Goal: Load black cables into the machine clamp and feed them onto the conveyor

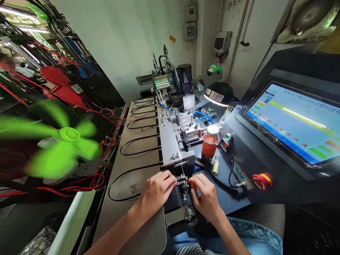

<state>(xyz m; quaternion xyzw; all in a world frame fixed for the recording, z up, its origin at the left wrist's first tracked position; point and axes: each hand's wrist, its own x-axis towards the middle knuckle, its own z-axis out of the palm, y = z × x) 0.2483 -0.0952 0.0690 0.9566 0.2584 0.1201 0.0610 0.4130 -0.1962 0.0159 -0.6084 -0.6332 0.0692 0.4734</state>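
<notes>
My left hand (pixel 158 187) is closed, thumb and fingertips pinched together at the left side of a small metal fixture (pixel 183 191) on the machine's near end. From the other side my right hand (pixel 205 193) meets the same fixture, its fingertips also pinched. Whatever sits between the fingers of either hand is too small and hidden to name. To the left, a black looped cable (pixel 113 181) lies on the grey tabletop (pixel 143 235), passing beneath or behind my left hand. Several similar loops run along the metal rail (pixel 168 141).
A blurred green fan (pixel 69 134) spins at left. Right of the rail stand an orange-red jar (pixel 209 144), a ring lamp (pixel 219 95) and a control panel with a touchscreen (pixel 294 120) and red stop button (pixel 261 181). Behind is a wire spool (pixel 162 83).
</notes>
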